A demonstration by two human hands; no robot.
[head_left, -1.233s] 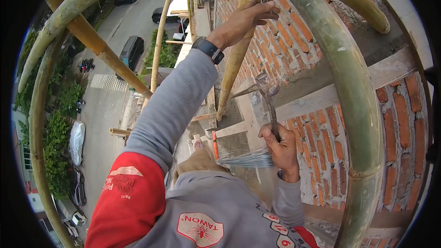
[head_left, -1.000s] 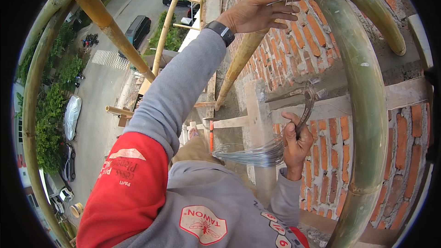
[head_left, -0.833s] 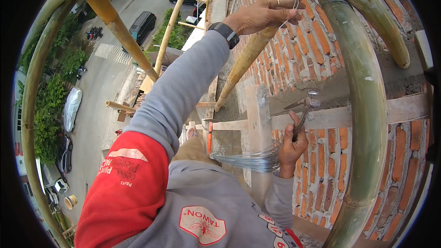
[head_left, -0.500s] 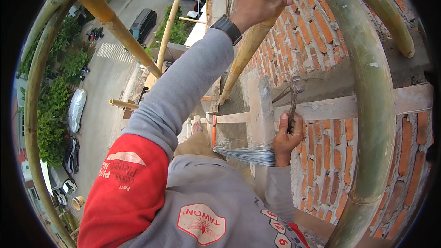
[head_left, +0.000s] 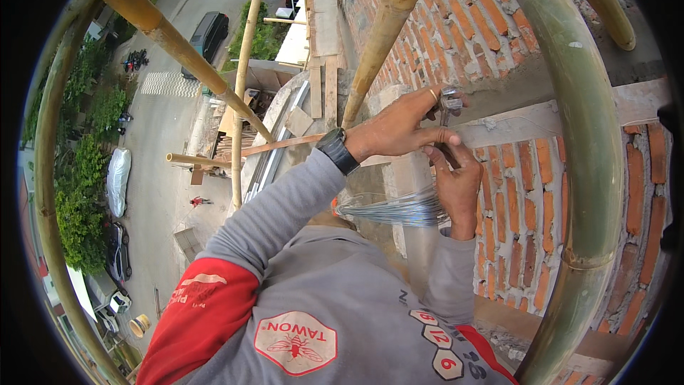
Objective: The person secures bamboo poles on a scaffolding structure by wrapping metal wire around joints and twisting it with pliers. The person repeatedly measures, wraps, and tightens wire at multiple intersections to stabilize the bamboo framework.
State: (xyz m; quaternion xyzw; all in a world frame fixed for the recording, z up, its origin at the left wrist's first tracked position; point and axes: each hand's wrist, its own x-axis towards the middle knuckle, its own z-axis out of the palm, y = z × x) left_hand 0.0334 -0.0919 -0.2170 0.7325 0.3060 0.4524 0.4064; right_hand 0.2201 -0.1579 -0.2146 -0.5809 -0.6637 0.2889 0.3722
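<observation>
My left hand (head_left: 406, 125), with a black watch at the wrist, reaches across to the dark metal pincers (head_left: 447, 108). Its fingers curl about the pincers' head and its thumb lies by the handles. Just below, my right hand (head_left: 459, 182) is closed round the handles, which it mostly hides. A bundle of thin silvery wire (head_left: 392, 210) spreads between my waist and my right wrist, gathered at its left end beside a small orange piece (head_left: 335, 204). Whether a strand of wire sits in the pincers, I cannot tell.
A thick green bamboo pole (head_left: 581, 135) rises at the right, before a brick wall (head_left: 516, 214). A yellow bamboo pole (head_left: 381, 43) slants ahead. More bamboo (head_left: 164, 36) frames the left, above a street (head_left: 153, 192) far below with parked vehicles.
My left hand has come down from the upper bamboo pole to the pincers. My right hand has risen slightly, still gripping them. The view has shifted, and the orange-handled tool is now mostly hidden.
</observation>
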